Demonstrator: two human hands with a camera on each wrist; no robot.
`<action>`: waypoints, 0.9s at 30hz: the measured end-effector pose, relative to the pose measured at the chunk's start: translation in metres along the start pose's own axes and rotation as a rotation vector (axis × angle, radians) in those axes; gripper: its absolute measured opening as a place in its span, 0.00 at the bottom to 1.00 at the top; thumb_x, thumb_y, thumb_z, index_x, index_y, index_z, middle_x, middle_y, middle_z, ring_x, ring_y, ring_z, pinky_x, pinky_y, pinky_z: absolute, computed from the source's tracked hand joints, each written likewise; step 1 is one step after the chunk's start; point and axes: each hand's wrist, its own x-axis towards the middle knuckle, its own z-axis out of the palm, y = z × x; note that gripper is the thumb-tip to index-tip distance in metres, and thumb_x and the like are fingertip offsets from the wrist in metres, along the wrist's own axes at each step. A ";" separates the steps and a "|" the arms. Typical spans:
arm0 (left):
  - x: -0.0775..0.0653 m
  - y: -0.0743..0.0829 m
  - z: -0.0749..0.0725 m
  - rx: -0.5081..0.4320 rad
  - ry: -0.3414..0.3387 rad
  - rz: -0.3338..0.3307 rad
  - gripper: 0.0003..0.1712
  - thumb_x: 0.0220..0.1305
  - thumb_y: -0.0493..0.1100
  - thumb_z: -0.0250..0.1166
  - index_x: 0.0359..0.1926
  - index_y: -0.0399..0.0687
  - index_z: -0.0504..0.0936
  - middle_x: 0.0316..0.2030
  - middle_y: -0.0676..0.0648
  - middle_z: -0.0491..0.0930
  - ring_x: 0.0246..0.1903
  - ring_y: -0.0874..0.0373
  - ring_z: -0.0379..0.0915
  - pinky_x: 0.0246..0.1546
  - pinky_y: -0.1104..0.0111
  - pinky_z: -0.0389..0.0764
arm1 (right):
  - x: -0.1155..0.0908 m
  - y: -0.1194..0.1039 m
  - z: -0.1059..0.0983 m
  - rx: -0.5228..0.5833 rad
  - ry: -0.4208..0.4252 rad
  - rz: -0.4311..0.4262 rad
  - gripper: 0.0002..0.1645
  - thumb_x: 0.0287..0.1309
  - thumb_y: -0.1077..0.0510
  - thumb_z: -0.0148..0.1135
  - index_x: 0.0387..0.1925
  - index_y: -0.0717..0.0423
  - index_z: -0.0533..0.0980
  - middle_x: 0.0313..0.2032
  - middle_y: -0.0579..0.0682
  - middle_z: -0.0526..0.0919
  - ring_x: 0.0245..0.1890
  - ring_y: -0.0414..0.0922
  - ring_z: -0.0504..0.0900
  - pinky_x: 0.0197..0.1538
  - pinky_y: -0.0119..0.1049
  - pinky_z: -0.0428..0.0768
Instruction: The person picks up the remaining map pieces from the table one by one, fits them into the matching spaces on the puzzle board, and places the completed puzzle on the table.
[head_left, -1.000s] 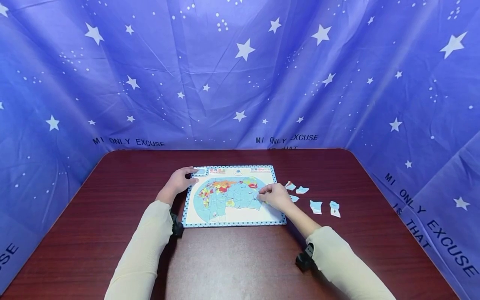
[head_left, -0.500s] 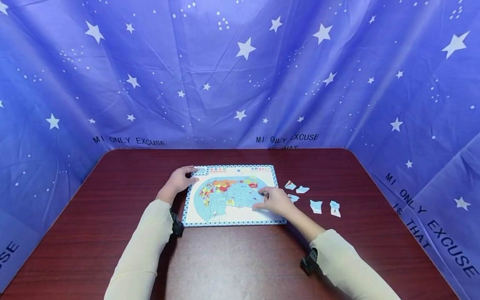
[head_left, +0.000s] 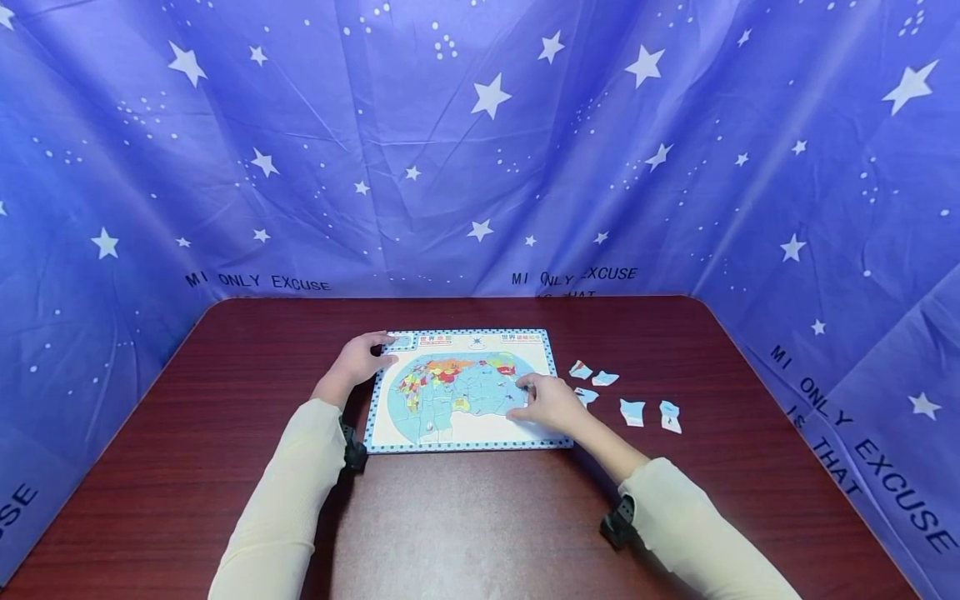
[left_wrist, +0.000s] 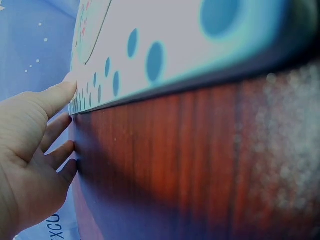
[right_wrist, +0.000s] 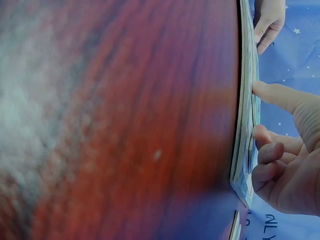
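A world map jigsaw puzzle [head_left: 487,429] lies flat on the table, its border white with blue dots. Blue ocean and coloured land fill most of the oval; its lower right part is bare white. At the upper left corner, my left hand [head_left: 358,360] rests on the board with thumb and index finger; in the left wrist view the thumb lies on the dotted border. My right hand [head_left: 553,404] touches the map's right side, thumb and index finger spread apart. Its other fingers are bent in the right wrist view. What lies under its palm is hidden.
Loose puzzle pieces lie right of the board, among them a blue and white one [head_left: 632,413], another farther right [head_left: 671,417] and one with red [head_left: 580,370]. The dark red table [head_left: 450,525] ends at a blue star-printed curtain [head_left: 420,125].
My right thumb has moved toward the board's near side, away from the index finger, opening the earlier pinch. The right forearm shifted slightly right. My left hand stays put.
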 end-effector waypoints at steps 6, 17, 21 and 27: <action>0.001 -0.002 0.001 -0.003 -0.003 -0.002 0.27 0.66 0.44 0.58 0.65 0.45 0.68 0.71 0.41 0.54 0.71 0.41 0.44 0.66 0.47 0.59 | 0.001 0.002 -0.001 0.016 -0.028 0.002 0.33 0.42 0.51 0.73 0.50 0.62 0.76 0.17 0.44 0.71 0.17 0.37 0.66 0.22 0.29 0.64; 0.002 -0.002 0.001 -0.007 -0.008 0.001 0.28 0.66 0.44 0.58 0.65 0.45 0.68 0.71 0.41 0.54 0.71 0.41 0.44 0.66 0.47 0.59 | 0.003 0.007 0.000 0.026 -0.060 -0.008 0.33 0.41 0.50 0.73 0.49 0.63 0.75 0.17 0.43 0.70 0.17 0.37 0.66 0.24 0.29 0.65; 0.000 -0.001 0.000 -0.004 -0.011 0.002 0.28 0.66 0.44 0.58 0.65 0.44 0.67 0.71 0.41 0.54 0.71 0.40 0.44 0.66 0.46 0.59 | 0.003 0.007 0.000 0.010 -0.052 -0.032 0.33 0.43 0.50 0.73 0.50 0.63 0.76 0.16 0.42 0.70 0.17 0.36 0.66 0.23 0.29 0.64; 0.000 -0.001 0.000 0.000 -0.013 0.005 0.28 0.66 0.44 0.58 0.65 0.43 0.67 0.71 0.41 0.54 0.71 0.40 0.44 0.66 0.46 0.59 | 0.005 0.009 0.001 -0.037 -0.016 -0.086 0.32 0.43 0.50 0.73 0.50 0.62 0.78 0.14 0.41 0.70 0.16 0.35 0.64 0.22 0.27 0.62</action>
